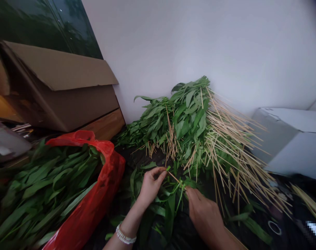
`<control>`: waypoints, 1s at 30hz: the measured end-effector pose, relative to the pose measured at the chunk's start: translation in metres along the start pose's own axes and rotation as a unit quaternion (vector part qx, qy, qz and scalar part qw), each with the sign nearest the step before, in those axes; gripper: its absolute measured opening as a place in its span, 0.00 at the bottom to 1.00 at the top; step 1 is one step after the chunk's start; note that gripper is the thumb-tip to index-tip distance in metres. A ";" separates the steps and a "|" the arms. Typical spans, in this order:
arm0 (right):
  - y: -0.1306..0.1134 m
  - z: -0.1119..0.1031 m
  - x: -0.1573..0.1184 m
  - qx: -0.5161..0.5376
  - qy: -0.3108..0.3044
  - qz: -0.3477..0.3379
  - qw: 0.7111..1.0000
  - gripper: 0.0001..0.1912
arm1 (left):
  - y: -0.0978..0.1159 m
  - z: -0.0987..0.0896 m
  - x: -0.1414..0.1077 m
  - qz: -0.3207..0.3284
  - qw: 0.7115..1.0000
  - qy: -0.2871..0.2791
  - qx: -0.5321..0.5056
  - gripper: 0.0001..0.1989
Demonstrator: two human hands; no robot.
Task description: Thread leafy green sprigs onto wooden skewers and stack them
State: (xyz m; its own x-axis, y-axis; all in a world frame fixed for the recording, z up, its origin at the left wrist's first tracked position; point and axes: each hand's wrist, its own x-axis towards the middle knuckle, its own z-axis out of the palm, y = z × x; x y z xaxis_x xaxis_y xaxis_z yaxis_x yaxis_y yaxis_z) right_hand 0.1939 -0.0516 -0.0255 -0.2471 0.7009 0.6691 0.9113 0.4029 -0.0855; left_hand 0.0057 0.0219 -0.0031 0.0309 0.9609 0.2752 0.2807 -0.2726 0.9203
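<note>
My left hand (153, 184), with a beaded bracelet (125, 235) at the wrist, pinches a small green stem piece (168, 168) between thumb and fingertips. A thin wooden skewer (174, 176) runs from close to those fingertips toward my right hand (206, 210). The right fingers are closed round the skewer where green stems (181, 185) bunch on it; how they grip is partly hidden. Long green leaves (170, 210) hang below and between both hands. Whether the left fingertips also touch the skewer's tip, I cannot tell.
Leafy bundles on skewers (191, 111) pile against the white wall (189, 41), their sticks (233, 146) fanning right. At left, a red plastic bag (109, 173) holds loose leafy greens (48, 184), below an open cardboard box (77, 104). A white box (288, 135) stands right.
</note>
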 end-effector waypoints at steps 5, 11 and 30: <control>0.000 0.001 0.000 0.000 0.002 0.000 1.000 0.17 | 0.002 0.001 0.000 0.003 1.000 0.001 0.004 0.11; 0.000 0.000 0.000 -0.005 0.003 0.000 1.000 0.17 | 0.005 0.001 0.000 0.012 1.000 0.007 0.012 0.10; -0.002 0.004 -0.004 -0.021 -0.026 0.021 0.999 0.17 | -0.003 0.005 -0.006 0.097 0.988 0.013 0.123 0.06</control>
State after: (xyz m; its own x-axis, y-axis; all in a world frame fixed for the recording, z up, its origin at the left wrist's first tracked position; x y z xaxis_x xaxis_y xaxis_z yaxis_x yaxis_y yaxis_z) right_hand 0.1917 -0.0529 -0.0305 -0.2235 0.7474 0.6256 0.9339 0.3479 -0.0819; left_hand 0.0093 0.0174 -0.0089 0.0833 0.8891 0.4501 0.4971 -0.4285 0.7545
